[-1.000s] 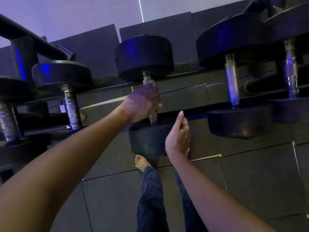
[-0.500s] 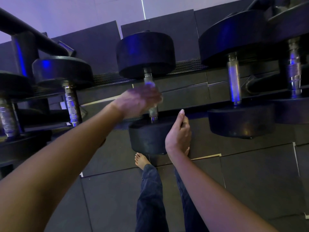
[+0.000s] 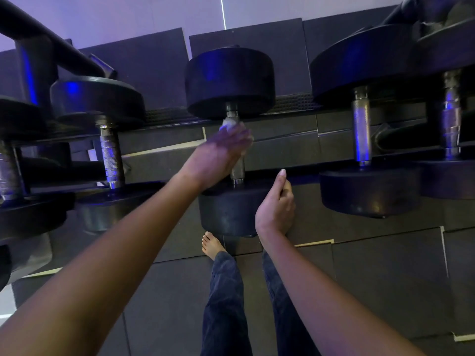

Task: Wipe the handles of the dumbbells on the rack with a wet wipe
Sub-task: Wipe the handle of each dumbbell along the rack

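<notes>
Your left hand has slid up the handle. Nearest, your right hand grips the dumbbell by its near head. Beyond, the left clamps the wet wipe round the handle's far end — bunched loosely, it may slip free.

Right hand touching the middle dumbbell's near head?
Touching. Head view: right hand grips the near head at its right edge, fingers curled over it.

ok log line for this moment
left hand: grips white wet wipe round knurled steel handle | right hand: holds black round dumbbell head
</notes>
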